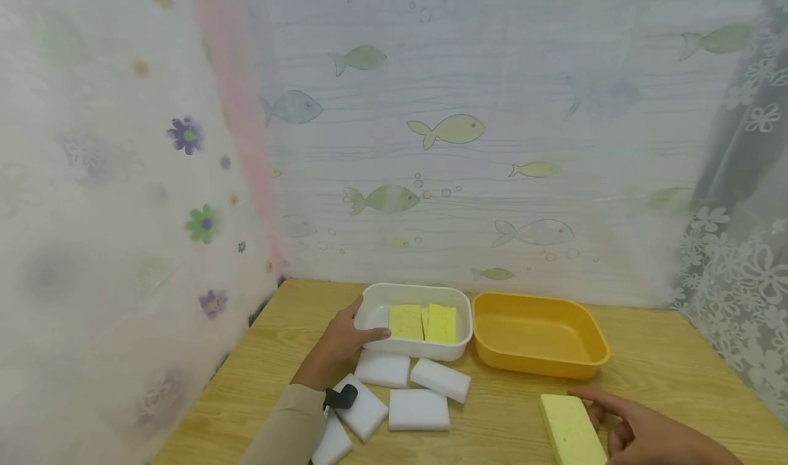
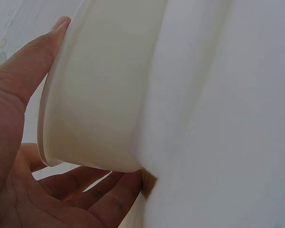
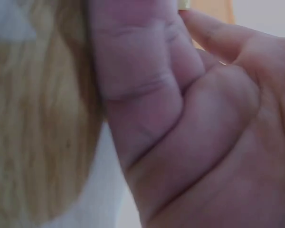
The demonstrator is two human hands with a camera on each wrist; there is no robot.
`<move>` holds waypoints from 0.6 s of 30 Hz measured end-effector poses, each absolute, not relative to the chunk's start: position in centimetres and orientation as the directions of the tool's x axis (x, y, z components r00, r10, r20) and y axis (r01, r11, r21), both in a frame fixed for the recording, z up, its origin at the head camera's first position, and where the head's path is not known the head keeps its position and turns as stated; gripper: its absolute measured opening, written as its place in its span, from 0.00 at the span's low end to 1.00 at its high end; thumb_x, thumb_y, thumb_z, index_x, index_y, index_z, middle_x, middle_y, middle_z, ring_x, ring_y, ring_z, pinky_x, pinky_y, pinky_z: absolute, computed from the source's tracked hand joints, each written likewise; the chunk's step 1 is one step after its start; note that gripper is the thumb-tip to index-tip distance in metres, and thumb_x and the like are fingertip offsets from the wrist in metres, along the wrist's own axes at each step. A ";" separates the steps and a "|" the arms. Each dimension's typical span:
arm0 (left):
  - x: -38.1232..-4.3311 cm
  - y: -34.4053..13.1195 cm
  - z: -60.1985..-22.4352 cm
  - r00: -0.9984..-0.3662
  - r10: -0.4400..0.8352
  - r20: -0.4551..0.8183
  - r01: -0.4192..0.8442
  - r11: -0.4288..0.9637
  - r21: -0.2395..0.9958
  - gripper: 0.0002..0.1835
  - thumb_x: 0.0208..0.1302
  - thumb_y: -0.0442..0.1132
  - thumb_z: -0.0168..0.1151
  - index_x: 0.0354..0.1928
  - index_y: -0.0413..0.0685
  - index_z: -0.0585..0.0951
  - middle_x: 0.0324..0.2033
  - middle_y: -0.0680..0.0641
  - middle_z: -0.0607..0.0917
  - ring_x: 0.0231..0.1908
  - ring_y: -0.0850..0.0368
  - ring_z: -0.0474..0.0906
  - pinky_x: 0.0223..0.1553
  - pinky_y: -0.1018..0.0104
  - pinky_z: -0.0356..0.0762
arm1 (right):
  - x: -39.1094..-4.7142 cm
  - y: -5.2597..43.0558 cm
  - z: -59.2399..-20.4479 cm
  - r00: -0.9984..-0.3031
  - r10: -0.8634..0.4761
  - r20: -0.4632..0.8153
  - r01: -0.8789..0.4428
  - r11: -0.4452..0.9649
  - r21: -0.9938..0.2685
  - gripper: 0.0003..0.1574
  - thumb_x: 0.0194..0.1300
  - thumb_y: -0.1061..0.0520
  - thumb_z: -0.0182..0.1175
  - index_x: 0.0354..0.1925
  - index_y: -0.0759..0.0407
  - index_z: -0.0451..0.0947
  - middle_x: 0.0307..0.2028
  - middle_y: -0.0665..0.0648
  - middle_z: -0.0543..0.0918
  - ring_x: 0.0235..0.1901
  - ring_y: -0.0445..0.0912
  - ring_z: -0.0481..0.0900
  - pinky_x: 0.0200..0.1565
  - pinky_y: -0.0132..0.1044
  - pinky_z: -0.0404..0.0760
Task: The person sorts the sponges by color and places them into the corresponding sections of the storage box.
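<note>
My left hand grips the left end of a white plastic tub, its thumb over the front rim. In the left wrist view, the fingers lie against the tub's wall. Two yellow sponges are visible inside the tub. At the lower right, my right hand holds another yellow sponge from its right side, index finger at the far corner. The sponge's near end is cut off by the head view's edge. In the right wrist view, curled fingers hide nearly all of it.
Several white sponges lie loose in front of the white tub, some partly behind the left forearm. A yellow-orange tub with nothing in it stands right of the white one. Behind the wooden table hangs a fish-patterned curtain.
</note>
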State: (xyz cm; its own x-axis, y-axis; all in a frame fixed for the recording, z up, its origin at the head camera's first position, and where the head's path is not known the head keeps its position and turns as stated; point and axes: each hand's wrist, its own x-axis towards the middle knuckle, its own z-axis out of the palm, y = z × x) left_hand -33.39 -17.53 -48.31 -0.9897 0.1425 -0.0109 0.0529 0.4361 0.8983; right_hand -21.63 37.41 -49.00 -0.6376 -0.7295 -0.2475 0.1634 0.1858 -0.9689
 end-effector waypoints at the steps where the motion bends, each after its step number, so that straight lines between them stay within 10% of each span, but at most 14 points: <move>1: -33.4 -17.5 -48.3 -0.990 0.141 -0.009 0.054 0.441 0.896 0.67 0.53 0.64 0.79 0.84 0.54 0.46 0.77 0.40 0.65 0.67 0.42 0.73 0.59 0.44 0.81 | -21.6 37.4 -49.0 -0.641 -0.726 -0.250 0.170 0.184 -0.968 0.53 0.71 0.71 0.55 0.81 0.68 0.37 0.53 0.61 0.68 0.30 0.43 0.71 0.36 0.33 0.82; 18: -33.5 -17.4 -48.2 -0.993 0.116 0.024 0.079 0.492 0.867 0.65 0.54 0.62 0.78 0.84 0.50 0.48 0.78 0.42 0.63 0.71 0.43 0.69 0.66 0.42 0.74 | -22.1 37.6 -49.1 -0.649 -0.717 -0.255 0.152 0.207 -0.967 0.42 0.79 0.64 0.52 0.80 0.68 0.45 0.48 0.55 0.67 0.31 0.42 0.74 0.40 0.37 0.85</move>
State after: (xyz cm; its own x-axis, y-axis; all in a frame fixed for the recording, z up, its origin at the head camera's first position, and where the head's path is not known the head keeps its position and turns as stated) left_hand -33.47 -17.42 -48.22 -0.9929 0.1164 0.0243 0.0789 0.4919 0.8670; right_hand -22.06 37.62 -49.09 -0.6487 -0.7170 -0.2551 0.1517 0.2066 -0.9666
